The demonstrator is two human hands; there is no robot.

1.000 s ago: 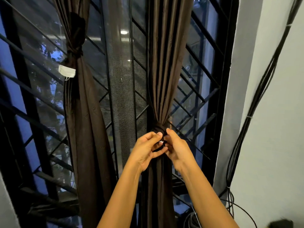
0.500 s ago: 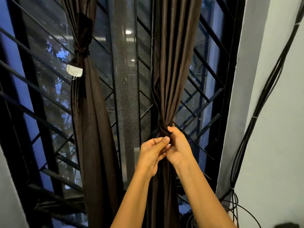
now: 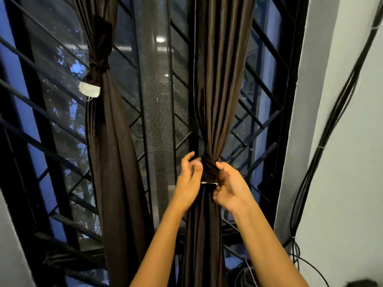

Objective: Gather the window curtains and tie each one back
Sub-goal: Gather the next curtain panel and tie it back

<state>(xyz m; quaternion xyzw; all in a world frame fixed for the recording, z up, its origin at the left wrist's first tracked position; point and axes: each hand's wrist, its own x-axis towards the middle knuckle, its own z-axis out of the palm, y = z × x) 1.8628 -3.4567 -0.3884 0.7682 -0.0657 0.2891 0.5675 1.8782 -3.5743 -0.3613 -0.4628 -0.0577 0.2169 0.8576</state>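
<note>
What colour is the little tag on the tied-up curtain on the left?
White, seen in the head view: the tag against the dark brown curtain.

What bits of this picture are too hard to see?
Head view:
- Tops of the left curtain and the right curtain: cut off by the upper edge.
- White end of the tie: mostly hidden between the left hand and the right hand, which holds it.
- Left hand's fingers: blurred, so their hold is unclear.
- Dark thing in the bottom right corner: cut off by the edge.
</note>
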